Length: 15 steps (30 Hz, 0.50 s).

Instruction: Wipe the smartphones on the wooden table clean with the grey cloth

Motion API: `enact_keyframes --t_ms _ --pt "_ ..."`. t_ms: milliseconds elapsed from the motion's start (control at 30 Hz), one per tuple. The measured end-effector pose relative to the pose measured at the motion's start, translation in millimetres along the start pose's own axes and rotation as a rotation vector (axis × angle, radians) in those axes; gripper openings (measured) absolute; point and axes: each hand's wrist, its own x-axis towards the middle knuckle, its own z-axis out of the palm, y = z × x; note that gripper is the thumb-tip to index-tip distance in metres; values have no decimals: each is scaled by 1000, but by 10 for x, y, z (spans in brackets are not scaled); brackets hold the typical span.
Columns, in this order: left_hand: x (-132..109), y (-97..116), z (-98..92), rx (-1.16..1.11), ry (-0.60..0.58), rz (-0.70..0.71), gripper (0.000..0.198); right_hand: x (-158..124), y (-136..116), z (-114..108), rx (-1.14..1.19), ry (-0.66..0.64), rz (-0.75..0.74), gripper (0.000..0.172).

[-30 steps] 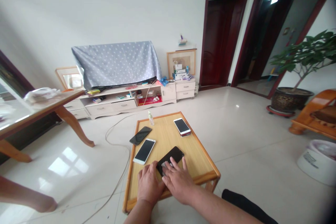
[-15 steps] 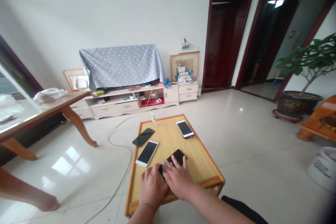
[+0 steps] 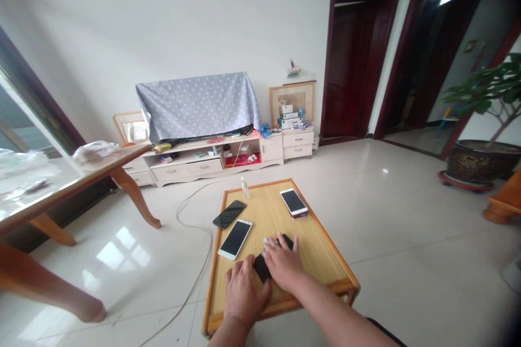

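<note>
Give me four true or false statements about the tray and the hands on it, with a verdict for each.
1. The left hand and right hand both touch a black phone on the wooden tray. True.
2. Only one other phone lies on the tray. False: three do, a dark phone, a white-framed phone and a light phone.
3. The polka-dot cloth lies on the floor. False: the polka-dot cloth hangs above the cream cabinet.
4. A small bottle stands near the tray's far edge. True.
</note>
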Motion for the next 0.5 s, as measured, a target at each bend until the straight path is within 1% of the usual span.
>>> enact_keyframes --t_ms 67,100,133,200,300,333,367,400,500 --pt "1 1 1 -3 3 0 60 66 128 -76 -41 17 155 57" --pt "4 2 -1 -5 0 0 60 67 170 -98 -57 19 201 57" --pt "9 4 -2 -8 -4 1 60 40 187 -103 -68 16 212 57" --pt "22 9 -3 -8 -20 0 59 -88 148 -68 -68 5 137 57" --pt "38 26 0 -2 -35 -11 54 -334 22 14 -36 -11 -61 56" --pt "38 36 -2 2 -35 -9 53 -389 5 19 -26 -18 -95 56" --pt "37 49 -7 7 -33 -8 53 -421 12 7 -22 -26 -96 56" --pt "33 64 -15 15 -29 -6 54 -431 44 -21 -24 -31 -66 56" --pt "19 112 -49 36 -21 -11 57 -392 212 -146 -60 -8 104 56"
